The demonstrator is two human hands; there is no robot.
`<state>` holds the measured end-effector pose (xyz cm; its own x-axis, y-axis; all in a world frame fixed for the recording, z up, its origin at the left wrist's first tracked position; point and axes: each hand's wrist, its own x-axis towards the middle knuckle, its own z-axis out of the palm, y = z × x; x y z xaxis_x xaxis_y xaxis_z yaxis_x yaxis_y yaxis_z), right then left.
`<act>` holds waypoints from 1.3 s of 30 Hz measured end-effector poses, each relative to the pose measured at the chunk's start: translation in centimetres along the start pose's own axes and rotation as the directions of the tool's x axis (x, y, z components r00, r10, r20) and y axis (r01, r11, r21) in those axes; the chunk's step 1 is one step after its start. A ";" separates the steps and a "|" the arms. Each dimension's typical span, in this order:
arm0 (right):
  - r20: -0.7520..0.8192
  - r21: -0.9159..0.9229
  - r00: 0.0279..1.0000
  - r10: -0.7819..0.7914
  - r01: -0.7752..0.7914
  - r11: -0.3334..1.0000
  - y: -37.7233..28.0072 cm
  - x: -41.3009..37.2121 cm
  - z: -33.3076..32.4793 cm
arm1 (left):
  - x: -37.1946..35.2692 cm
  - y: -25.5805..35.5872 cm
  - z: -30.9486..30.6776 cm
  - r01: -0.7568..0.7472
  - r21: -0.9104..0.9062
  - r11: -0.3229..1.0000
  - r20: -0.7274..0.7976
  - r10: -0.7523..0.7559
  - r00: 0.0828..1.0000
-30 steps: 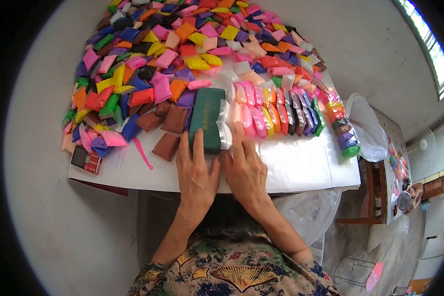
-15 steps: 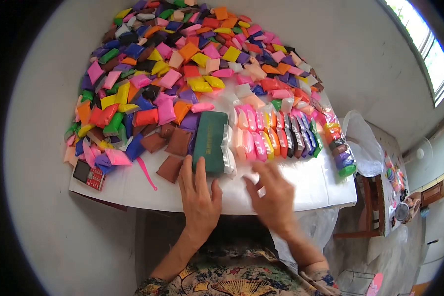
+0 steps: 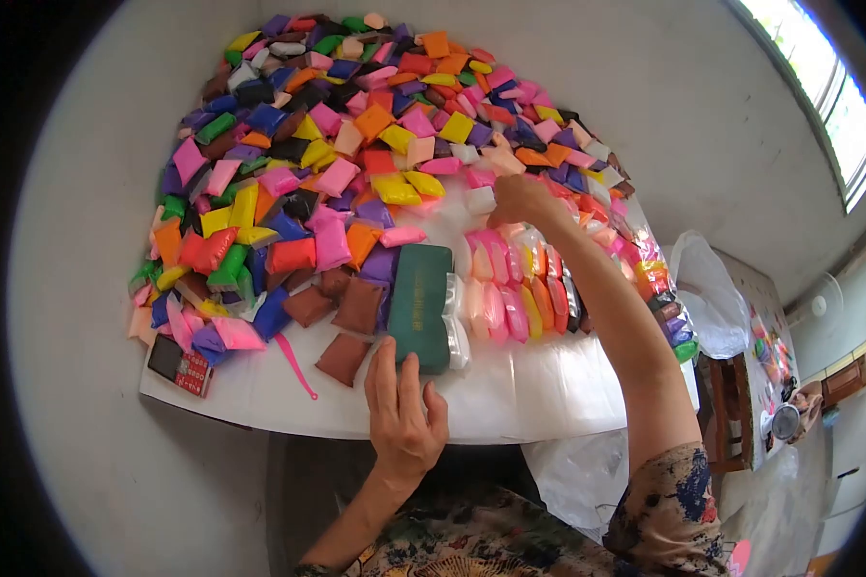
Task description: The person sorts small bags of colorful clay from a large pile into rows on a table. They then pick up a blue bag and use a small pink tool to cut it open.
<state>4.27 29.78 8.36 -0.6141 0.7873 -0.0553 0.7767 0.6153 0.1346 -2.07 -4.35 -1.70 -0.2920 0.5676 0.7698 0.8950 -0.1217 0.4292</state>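
A dark green box (image 3: 420,306) with gold lettering lies near the front of the table. My left hand (image 3: 406,413) rests at its lower left edge, fingers stretched out against it. White packets (image 3: 455,332) stand along the box's right side. To their right run two rows of upright small packets (image 3: 498,306), from pale pink through yellow and orange to black. My right hand (image 3: 522,200) reaches over these rows, beside a white packet (image 3: 480,200) at the edge of the pile. Its fingertips are mostly hidden, and my forearm covers the right end of the rows.
A large pile of coloured packets (image 3: 342,178) covers the back and left of the table (image 3: 510,404). Loose brown packets (image 3: 343,358), a pink strip (image 3: 296,367) and a red-keyed device (image 3: 180,365) lie front left. A clear plastic bag (image 3: 710,298) hangs at the right edge.
My right hand has moved up and away from the table's front, over the rows to the pile. My left hand stays at the green box. The whole view has shifted slightly.
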 end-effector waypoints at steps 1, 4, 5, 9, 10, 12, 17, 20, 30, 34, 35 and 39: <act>-0.014 0.006 1.000 0.009 -0.009 1.000 0.0 0.5 0.4 | 0.0 0.1 0.0 -0.006 0.005 1.000 0.002 0.006 1.000; -0.042 0.016 0.999 0.023 -0.022 1.000 -0.2 1.2 0.7 | 0.0 0.0 0.1 -0.016 0.013 1.000 0.007 0.016 1.000; -0.044 0.014 0.999 0.020 -0.020 1.000 0.1 1.3 0.4 | 0.0 0.0 0.1 -0.018 0.014 1.000 0.010 0.018 1.000; -0.147 0.027 0.986 0.079 -0.076 0.997 0.6 -0.7 -3.1 | -0.1 0.0 0.1 -0.024 0.018 1.000 -0.005 0.024 1.000; -0.163 0.095 0.983 0.088 -0.073 0.993 1.1 -1.6 -4.2 | -0.1 0.0 0.1 -0.025 0.018 1.000 -0.013 0.025 1.000; -0.325 0.273 0.945 0.036 0.057 0.960 1.7 -5.3 -5.7 | -0.2 -0.1 0.1 -0.026 0.017 1.000 -0.021 0.027 0.999; -0.379 0.550 0.925 0.001 0.224 0.804 -1.1 -18.9 -6.8 | -0.3 0.0 0.1 -0.035 0.016 0.999 -0.027 0.035 0.999; -0.314 0.595 0.948 0.049 0.156 0.789 -3.4 -25.7 -2.4 | -0.3 -0.1 0.2 -0.042 0.004 0.999 -0.040 0.042 0.998; -0.402 0.335 0.910 -0.096 0.244 0.910 -6.1 -32.5 5.2 | -0.5 -0.4 -0.4 -0.112 -0.044 0.993 -0.023 0.111 0.994; -0.373 0.320 0.927 -0.034 0.163 0.933 -8.5 -33.2 6.3 | -0.1 0.6 -1.4 -0.143 -0.076 0.987 -0.042 0.140 0.989; -0.380 0.311 0.925 -0.014 0.142 0.940 -9.0 -33.0 7.0 | -0.1 0.9 -1.7 -0.149 -0.081 0.985 -0.047 0.146 0.988; -0.408 0.324 0.913 -0.013 0.158 0.933 -9.2 -32.9 8.3 | -0.4 2.3 -2.1 -0.159 -0.177 0.971 0.010 0.163 0.986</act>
<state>18.49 -1.48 0.72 -0.6280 0.6944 0.3513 0.6727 0.7113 -0.2036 -0.60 -6.54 -0.01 -0.1383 0.5483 0.8248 0.8561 -0.3526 0.3779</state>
